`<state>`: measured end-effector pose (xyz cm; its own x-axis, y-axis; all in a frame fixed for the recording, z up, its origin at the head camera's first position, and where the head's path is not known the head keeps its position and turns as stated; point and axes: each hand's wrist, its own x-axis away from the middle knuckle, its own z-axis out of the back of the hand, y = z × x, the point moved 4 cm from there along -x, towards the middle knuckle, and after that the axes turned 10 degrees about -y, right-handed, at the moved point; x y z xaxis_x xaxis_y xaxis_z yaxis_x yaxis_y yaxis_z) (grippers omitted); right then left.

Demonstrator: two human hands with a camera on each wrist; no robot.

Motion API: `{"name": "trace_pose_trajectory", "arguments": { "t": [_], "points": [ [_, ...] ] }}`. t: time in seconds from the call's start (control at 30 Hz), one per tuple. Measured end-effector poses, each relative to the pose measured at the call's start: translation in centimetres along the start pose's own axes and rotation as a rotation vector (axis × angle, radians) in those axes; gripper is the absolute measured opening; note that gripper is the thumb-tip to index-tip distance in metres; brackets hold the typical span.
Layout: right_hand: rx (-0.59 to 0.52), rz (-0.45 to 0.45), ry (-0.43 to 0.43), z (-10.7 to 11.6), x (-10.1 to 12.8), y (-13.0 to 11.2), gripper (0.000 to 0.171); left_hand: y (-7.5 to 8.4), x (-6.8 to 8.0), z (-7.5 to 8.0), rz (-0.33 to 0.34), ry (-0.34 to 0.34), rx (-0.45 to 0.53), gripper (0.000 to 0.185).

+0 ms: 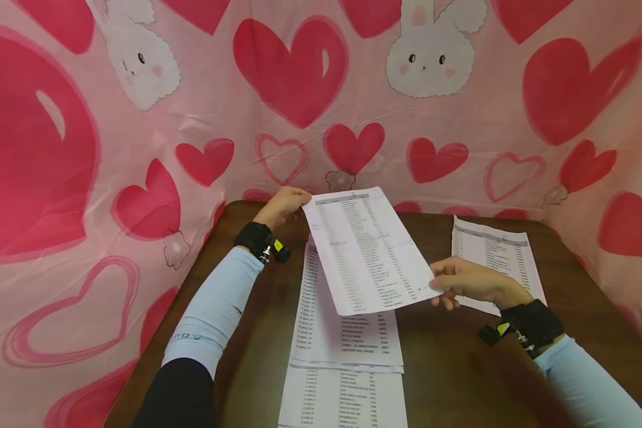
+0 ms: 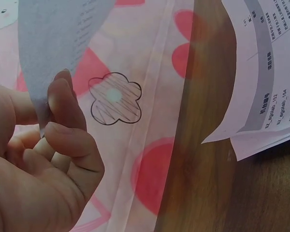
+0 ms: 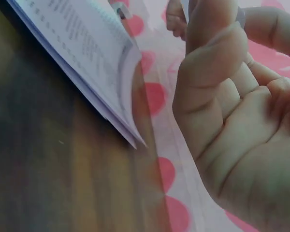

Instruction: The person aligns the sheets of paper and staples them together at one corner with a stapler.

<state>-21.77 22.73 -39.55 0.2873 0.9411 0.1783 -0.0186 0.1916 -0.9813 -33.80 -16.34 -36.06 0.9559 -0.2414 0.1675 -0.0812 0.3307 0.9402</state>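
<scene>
Holding one printed sheet [image 1: 366, 249] in the air above the brown table [image 1: 460, 368], tilted, one corner in each hand. My left hand [image 1: 283, 205] pinches the sheet's far left corner, thumb [image 2: 70, 140] curled against the fingers with the paper edge caught between them; the wrist view shows the sheet's underside rising from that pinch. My right hand [image 1: 468, 282] grips the sheet's near right corner, fingers curled under it; the wrist view there shows only the palm and bent fingers, the paper barely visible. Directly under the sheet lies a stack of printed pages [image 1: 342, 333], with another page [image 1: 342, 398] just nearer me, overlapped by the stack. A separate page [image 1: 494, 258] lies to the sheet's right, partly behind my right hand. Pink heart-and-bunny cloth [image 1: 299, 89] hangs beyond the sheet, around the table.
</scene>
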Motion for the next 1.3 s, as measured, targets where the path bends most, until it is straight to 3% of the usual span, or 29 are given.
{"name": "trace_pose_trajectory", "arguments": {
  "t": [0.3,0.47,0.7,0.8,0.93,1.13,1.3],
  "points": [
    [-0.132,-0.017,-0.104,-2.6,-1.5,2.7,0.028,-0.4,-0.3,-0.5,0.014,-0.066,-0.09,0.032],
    [-0.174,-0.018,-0.165,-4.1,-2.7,4.1,0.026,-0.3,-0.6,-0.7,0.013,-0.068,-0.113,0.031],
    [-0.145,-0.108,-0.165,-5.8,-3.9,5.4,0.024,-1.0,-0.3,-1.4,0.04,-0.131,-0.144,0.028],
    [-0.125,-0.129,-0.156,-6.0,-4.0,5.5,0.024,-1.1,-0.2,-1.5,0.023,-0.128,-0.162,0.028],
    [-0.103,-0.131,-0.161,-5.9,-4.2,5.2,0.026,-1.3,-0.4,-1.7,0.02,-0.117,-0.182,0.026],
    [-0.075,-0.11,-0.192,-6.1,-4.4,5.3,0.027,-2.3,-0.8,-2.3,0.074,-0.128,-0.152,0.026],
    [-0.069,-0.143,-0.172,-5.9,-4.8,5.9,0.028,-2.8,-1.1,-2.8,0.068,-0.129,-0.137,0.028]
  ]
}}
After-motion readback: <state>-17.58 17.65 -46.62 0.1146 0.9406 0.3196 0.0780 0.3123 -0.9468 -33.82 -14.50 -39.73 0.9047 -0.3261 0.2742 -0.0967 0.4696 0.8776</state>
